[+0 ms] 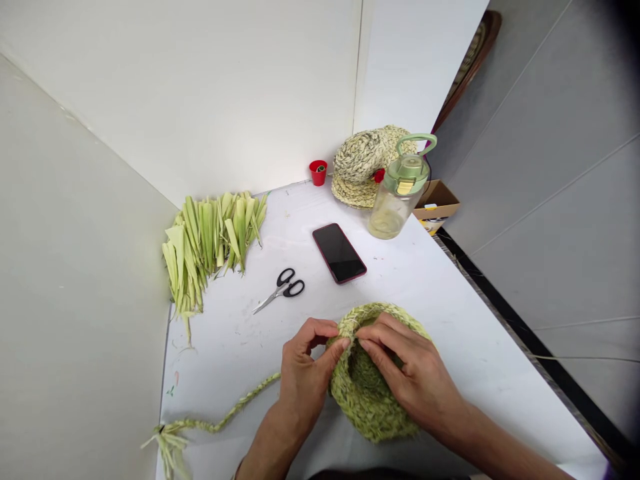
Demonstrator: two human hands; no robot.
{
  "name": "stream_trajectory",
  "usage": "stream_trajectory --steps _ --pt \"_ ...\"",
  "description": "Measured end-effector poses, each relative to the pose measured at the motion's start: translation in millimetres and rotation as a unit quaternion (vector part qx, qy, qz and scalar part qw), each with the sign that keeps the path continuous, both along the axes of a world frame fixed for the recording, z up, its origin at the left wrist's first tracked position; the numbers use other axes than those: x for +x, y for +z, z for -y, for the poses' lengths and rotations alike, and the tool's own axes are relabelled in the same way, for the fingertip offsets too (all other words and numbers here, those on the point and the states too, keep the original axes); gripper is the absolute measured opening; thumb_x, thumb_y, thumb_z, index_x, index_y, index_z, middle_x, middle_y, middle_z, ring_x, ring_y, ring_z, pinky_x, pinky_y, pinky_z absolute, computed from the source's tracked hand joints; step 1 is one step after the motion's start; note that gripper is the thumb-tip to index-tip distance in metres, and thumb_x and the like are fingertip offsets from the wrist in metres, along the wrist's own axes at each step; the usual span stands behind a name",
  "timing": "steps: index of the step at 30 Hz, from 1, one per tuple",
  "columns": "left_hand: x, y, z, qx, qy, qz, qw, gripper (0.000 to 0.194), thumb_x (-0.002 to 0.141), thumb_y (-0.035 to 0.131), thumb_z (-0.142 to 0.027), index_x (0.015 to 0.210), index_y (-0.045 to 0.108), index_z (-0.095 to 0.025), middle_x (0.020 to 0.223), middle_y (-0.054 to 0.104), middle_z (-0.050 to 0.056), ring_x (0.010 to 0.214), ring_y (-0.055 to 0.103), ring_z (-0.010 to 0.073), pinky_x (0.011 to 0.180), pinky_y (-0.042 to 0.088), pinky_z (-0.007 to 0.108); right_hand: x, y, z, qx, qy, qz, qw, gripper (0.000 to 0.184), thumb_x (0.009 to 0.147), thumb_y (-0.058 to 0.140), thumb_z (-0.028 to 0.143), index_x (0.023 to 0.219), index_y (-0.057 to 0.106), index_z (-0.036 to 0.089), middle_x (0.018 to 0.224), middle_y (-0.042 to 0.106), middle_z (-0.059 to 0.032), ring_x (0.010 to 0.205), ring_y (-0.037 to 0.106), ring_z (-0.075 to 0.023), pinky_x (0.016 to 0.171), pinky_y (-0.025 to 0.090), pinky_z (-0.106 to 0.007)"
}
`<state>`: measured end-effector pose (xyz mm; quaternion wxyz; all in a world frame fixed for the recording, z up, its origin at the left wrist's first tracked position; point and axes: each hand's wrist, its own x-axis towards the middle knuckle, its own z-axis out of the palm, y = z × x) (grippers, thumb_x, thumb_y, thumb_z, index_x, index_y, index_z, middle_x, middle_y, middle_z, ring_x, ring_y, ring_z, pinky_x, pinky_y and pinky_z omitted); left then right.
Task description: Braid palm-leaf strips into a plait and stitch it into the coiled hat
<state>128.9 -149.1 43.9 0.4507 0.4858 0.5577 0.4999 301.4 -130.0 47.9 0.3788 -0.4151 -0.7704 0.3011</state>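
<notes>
A round, hollow basket [377, 417] woven from green braided husk or leaf strips lies at the table's near edge, its opening towards me. My left hand [307, 373] is closed, pinching the left side of its rim between thumb and fingers. Just right of that spot my right hand [410, 367] is closed too, thumb and forefinger pressed together at the rim's inner edge. What lies between those fingertips is too small to make out. A green braid [230, 417] with a loose, frayed end runs from the left and disappears behind my left hand.
Black-handled scissors [283, 290] and a phone [340, 253] lie beyond the basket on the white table [240, 347]. Pale green strips [210, 233] are piled at the back left. Farther back stand a red cup [318, 173], a woven hat [357, 160], a bottle [393, 207] and a cardboard box [443, 200].
</notes>
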Motion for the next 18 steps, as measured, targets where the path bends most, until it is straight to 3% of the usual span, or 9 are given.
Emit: stream_trajectory --steps 6,10,14,18 --pt "2.9 0.8 1.6 0.089 -0.001 -0.089 0.992 0.006 0.082 0.071 -0.016 0.082 0.066 -0.019 0.088 0.070 0.002 0.083 0.066 0.0156 0.075 0.053 0.025 -4.3 0.2 0.0 0.010 -0.009 -0.003 1.000 0.019 0.100 0.045 0.015 0.087 0.058 0.021 0.080 0.054 -0.0011 0.075 0.055 -0.0154 0.068 0.045 -0.028" --pt "-0.8 -0.2 -0.8 0.142 -0.003 -0.131 0.981 0.006 0.084 0.069 -0.014 0.085 0.066 -0.020 0.087 0.069 0.004 0.084 0.066 0.0171 0.075 0.053 0.027 -1.0 -1.0 -1.0 0.021 0.000 0.057 0.998 0.012 0.100 0.047 0.017 0.096 0.057 0.021 0.087 0.057 -0.0028 0.080 0.057 -0.0170 0.072 0.047 -0.030" --pt "-3.8 -2.2 -2.6 0.156 -0.007 -0.157 0.975 0.009 0.086 0.067 -0.012 0.087 0.065 -0.020 0.091 0.069 0.005 0.086 0.066 0.0174 0.075 0.052 0.027 5.3 -1.1 0.2 0.043 0.021 0.133 0.990 0.024 0.101 0.041 0.017 0.084 0.057 0.020 0.082 0.053 -0.0039 0.073 0.053 -0.0174 0.067 0.046 -0.031" --pt "-4.1 -4.5 -1.9 0.167 -0.016 -0.181 0.969 0.009 0.088 0.065 -0.012 0.090 0.066 -0.021 0.095 0.069 0.006 0.090 0.066 0.0183 0.079 0.053 0.029 0.7 -2.1 0.7 0.077 0.012 0.123 0.989 0.025 0.101 0.039 0.014 0.081 0.055 0.018 0.080 0.052 -0.0043 0.073 0.051 -0.0171 0.067 0.044 -0.031"
